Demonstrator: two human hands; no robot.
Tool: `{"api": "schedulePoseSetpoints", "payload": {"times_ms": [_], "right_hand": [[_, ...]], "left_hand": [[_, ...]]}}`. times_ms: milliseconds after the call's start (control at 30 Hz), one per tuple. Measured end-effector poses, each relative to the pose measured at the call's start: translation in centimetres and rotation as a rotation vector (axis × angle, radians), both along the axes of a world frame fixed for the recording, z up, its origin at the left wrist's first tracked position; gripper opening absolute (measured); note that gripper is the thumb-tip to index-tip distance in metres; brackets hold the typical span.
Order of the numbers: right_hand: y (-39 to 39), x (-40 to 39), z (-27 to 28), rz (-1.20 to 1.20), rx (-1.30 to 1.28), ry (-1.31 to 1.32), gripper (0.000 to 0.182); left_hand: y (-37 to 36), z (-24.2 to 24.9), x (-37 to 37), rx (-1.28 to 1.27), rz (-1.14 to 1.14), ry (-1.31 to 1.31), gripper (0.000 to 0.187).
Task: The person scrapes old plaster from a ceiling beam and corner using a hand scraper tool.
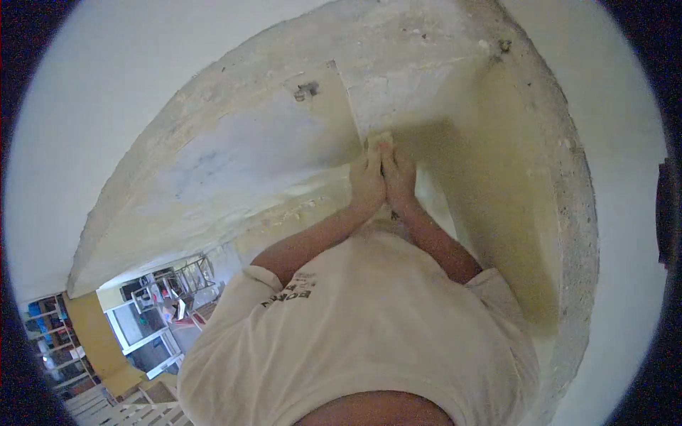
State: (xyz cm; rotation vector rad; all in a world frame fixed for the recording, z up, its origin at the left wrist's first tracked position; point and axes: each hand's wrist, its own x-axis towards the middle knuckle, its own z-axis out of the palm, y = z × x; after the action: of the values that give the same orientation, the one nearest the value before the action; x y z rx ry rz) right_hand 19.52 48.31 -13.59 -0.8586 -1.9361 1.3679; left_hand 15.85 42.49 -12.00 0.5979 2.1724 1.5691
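My left hand [366, 181] and my right hand [400, 177] are side by side, thumbs close together and fingers pointing away from me. At their fingertips is a small pale yellowish block [381, 138], held between both hands; I cannot tell whether it is a sponge or a folded sheet. It is right at the patchy plastered surface [398, 99], near a corner where a whitish patch meets a shaded yellowish side [497, 177]. Both forearms reach up from a cream T-shirt [383, 312] with dark printing on it.
A rough, unpainted concrete edge [579, 184] curves around the plastered recess. Smooth pale wall [632, 128] lies beyond it. A dark hole [307, 91] marks the plaster at upper left. At lower left are shelves with items [57, 341], a white window frame [145, 344] and cluttered furniture [181, 295].
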Motion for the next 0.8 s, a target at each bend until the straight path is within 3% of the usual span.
{"api": "schedulePoseSetpoints", "payload": {"times_ms": [67,133,200,233,333,367,400,433,500,567,633,700,733,800], "right_hand": [[0.4,0.1,-1.0,0.034,-0.002,0.001,0.034],[0.5,-0.2,-1.0,0.066,0.016,0.025,0.034],[0.0,0.4,-0.2,0.05,-0.262,0.027,0.039],[0.3,0.4,0.4,0.047,-0.264,0.027,0.039],[1.1,0.7,-0.1,0.097,-0.189,-0.064,0.031],[1.1,0.9,-3.0,0.131,-0.014,-0.029,0.031],[1.2,0.4,-2.4,0.164,0.174,0.017,0.03],[1.3,0.3,-1.8,0.161,0.181,0.025,0.03],[1.0,0.7,0.2,0.119,-0.15,-0.029,0.029],[1.3,0.8,0.8,0.146,-0.182,-0.098,0.029],[1.4,0.7,-0.4,0.174,-0.205,-0.165,0.029],[1.0,0.2,-3.8,0.103,0.172,0.144,0.032],[1.3,-0.2,-1.7,0.102,0.18,0.152,0.032],[1.2,0.6,1.8,0.104,-0.1,-0.008,0.034]], "left_hand": [[1.0,1.3,0.0,0.25,0.112,0.171,0.044],[0.8,-0.1,0.2,0.216,0.103,0.108,0.044],[0.7,-0.7,0.2,0.178,0.097,0.041,0.043],[0.7,-0.4,0.0,0.104,0.046,0.004,0.042],[0.7,0.2,-0.2,0.022,-0.022,0.033,0.042],[0.6,0.2,-0.1,0.019,-0.032,0.109,0.041],[0.7,0.2,0.1,0.024,-0.036,0.118,0.041],[0.7,0.2,0.6,0.079,0.016,0.026,0.04],[0.9,0.0,0.6,0.13,0.066,-0.071,0.039],[0.7,-0.3,0.3,0.021,0.017,0.191,0.044],[1.2,-0.5,0.4,0.067,0.068,0.195,0.045],[1.2,0.0,0.5,0.122,0.123,0.211,0.045],[1.3,1.1,0.4,0.111,0.111,0.142,0.045],[1.0,1.7,0.5,0.083,0.097,0.056,0.045]]}}
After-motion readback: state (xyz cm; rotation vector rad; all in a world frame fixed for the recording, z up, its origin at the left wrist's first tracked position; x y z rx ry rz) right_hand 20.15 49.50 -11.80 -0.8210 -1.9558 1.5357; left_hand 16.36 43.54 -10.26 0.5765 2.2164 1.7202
